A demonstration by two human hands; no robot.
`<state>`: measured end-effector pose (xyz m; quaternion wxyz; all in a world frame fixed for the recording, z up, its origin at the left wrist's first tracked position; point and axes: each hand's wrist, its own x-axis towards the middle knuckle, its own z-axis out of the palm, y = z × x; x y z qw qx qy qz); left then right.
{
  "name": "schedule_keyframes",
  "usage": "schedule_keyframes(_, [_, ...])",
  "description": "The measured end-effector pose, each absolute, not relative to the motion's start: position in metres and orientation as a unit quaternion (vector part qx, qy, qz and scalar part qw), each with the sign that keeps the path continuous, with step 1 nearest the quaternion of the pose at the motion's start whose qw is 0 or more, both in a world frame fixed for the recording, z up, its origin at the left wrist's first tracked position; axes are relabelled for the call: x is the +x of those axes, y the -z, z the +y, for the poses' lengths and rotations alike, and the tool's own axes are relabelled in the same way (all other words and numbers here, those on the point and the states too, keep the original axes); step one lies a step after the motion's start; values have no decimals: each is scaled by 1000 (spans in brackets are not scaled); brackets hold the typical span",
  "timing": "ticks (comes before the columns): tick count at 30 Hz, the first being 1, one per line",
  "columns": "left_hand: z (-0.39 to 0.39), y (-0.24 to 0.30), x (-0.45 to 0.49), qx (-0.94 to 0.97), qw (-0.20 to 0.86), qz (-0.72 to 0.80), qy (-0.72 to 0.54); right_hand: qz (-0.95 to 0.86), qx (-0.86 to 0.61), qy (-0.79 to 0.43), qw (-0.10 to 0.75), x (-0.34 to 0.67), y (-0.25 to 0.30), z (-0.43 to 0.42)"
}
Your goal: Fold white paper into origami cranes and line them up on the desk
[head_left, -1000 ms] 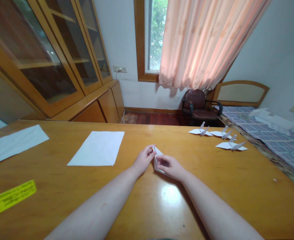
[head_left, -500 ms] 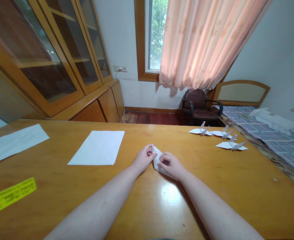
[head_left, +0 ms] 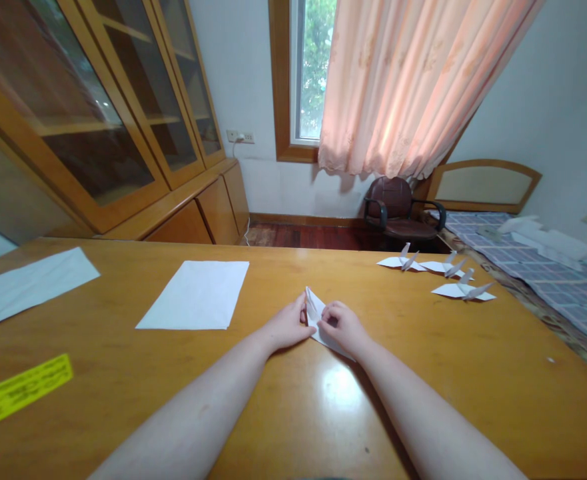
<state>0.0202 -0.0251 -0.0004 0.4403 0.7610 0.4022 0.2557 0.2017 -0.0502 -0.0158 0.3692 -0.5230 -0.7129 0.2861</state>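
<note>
A folded piece of white paper (head_left: 329,339) lies on the table between my two hands, its pointed tip toward the far side. My left hand (head_left: 290,324) grips its left edge, the thumb on the near left side and the fingers behind the paper. My right hand (head_left: 344,327) has its fingers curled and pinches a layer on the right part. Part of the paper is hidden under my right hand. Three folded paper cranes (head_left: 463,291) stand at the table's far right.
A stack of white square paper (head_left: 196,297) lies left of my hands. Further left are a white paper strip (head_left: 28,287) and a yellow label (head_left: 23,393). The wooden table (head_left: 173,400) ends before a brown armchair (head_left: 398,207), with a bed (head_left: 518,267) at the right.
My left hand has slid nearer along the paper's left edge, its thumb now lower. The paper's far tip is now uncovered. My right hand has shifted only slightly.
</note>
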Motion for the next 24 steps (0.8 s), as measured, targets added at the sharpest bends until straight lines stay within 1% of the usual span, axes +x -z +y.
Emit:
schedule_keyframes(2, [-26, 0, 20, 780, 415, 397, -249, -714, -527, -282, 365, 202, 14, -50])
schedule_keyframes(5, [-25, 4, 21, 786, 380, 428, -232, -715, -537, -273, 356, 201, 13, -50])
schedule_keyframes(11, [-21, 12, 23, 763, 404, 444, -239, -700, -549, -272, 369, 203, 14, -48])
schedule_keyframes(15, [-19, 13, 21, 759, 385, 461, -250, -673, -587, -247, 377, 208, 13, -46])
schedule_keyframes(19, [-14, 15, 19, 763, 343, 484, -256, -670, -622, -216, 343, 215, 12, -44])
schedule_keyframes(24, [-15, 10, 20, 780, 294, 500, -236, -738, -572, -211, 291, 216, 12, -44])
